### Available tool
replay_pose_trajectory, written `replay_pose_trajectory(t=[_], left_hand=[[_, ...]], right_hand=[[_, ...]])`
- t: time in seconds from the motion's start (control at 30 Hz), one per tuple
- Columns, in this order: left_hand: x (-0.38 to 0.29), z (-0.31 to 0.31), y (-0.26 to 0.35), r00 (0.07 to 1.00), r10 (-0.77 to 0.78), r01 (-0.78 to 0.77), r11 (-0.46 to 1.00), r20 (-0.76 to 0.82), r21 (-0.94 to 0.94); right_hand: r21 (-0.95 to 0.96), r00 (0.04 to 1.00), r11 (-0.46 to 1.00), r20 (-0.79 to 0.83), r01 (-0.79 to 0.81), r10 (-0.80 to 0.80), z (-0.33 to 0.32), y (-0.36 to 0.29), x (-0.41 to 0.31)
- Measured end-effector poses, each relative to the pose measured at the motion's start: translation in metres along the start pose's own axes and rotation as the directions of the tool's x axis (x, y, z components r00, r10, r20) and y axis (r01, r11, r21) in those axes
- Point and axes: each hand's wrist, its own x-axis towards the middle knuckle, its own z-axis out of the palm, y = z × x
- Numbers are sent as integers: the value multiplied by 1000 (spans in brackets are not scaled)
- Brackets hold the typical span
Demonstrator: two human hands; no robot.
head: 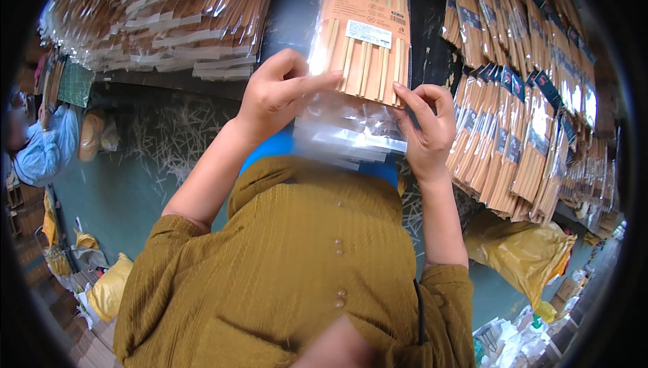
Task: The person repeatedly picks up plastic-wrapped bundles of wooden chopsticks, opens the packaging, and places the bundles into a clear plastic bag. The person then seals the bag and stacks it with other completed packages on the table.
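Observation:
A clear plastic packet of wooden chopsticks (367,71) with an orange backing card lies in front of me, its blue header at the far end. A white label bearing print is stuck across its middle. My left hand (281,94) rests a digit on the packet's near left part; its other fingers are bent and partly hidden. At the near right corner, the fingertips of my right hand (428,127) pinch the packet's edge. Loose clear plastic flaps (354,135) stick out towards me below the chopstick ends, in several layers.
Clear-wrapped packets (167,18) are heaped at the left on the dark table (288,8). Several blue-headed chopstick packets (506,135) are piled at the right. Plastic strips (172,135) litter the floor. A yellow sack (521,251) lies lower right. Another person (48,140) is at far left.

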Motion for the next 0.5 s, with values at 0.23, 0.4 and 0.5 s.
replay_pose_trajectory(t=[0.23, 0.4, 0.5], left_hand=[[9, 9, 3, 990, -132, 137, 982, 46, -128], [-25, 15, 18, 732, -671, 574, 519, 114, -633], [-37, 12, 22, 599, -763, 657, 296, 242, -694]], right_hand=[[72, 992, 992, 73, -106, 101, 4, 6, 0], [-58, 984, 983, -47, -173, 170, -3, -6, -10], [-155, 990, 980, -79, -126, 115, -1, -27, -6]])
